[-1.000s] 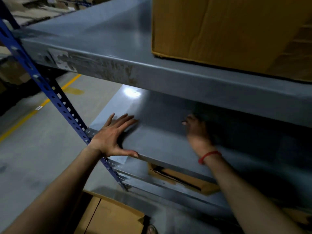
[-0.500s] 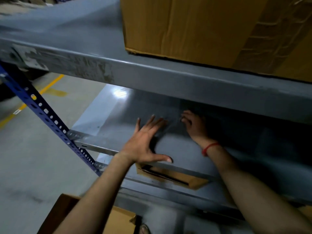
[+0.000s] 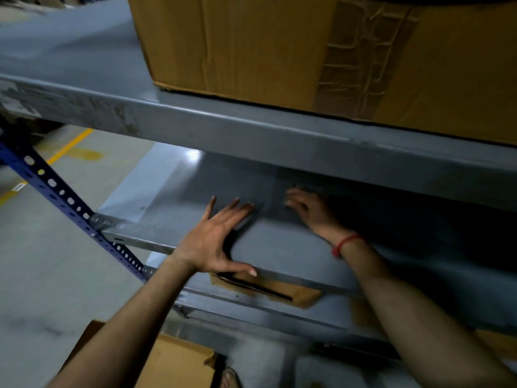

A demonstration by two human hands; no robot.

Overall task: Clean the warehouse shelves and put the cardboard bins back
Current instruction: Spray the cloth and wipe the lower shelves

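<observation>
Cardboard bins sit on several levels of the grey metal rack: a large cardboard bin (image 3: 321, 49) stands on the upper shelf (image 3: 251, 127), its near face close to the shelf's front lip, with a wrinkled band of tape running down its right part; another cardboard bin (image 3: 265, 289) shows under the front edge of the middle shelf (image 3: 293, 247), on the level below, with a dark slot in its near face; a third, open-flapped cardboard box (image 3: 179, 362) lies on the floor (image 3: 42, 261) at the near left. Both hands work on the bare middle shelf. The left hand (image 3: 218, 236) lies flat with its fingers spread and pointing far-right, palm down on the shelf surface, its thumb stretched along the front edge; it has hold of nothing. The right hand (image 3: 310, 211) reaches further in under the upper shelf, fingers loosely curled and tips touching the shelf surface; it is blurred, and I cannot tell whether anything is in its grip. A red thread band (image 3: 345, 243) circles the right wrist. To the left, a blue perforated upright (image 3: 64, 200) slants down past the shelf corner, and a yellow line (image 3: 67, 148) marks the grey floor beyond it.
</observation>
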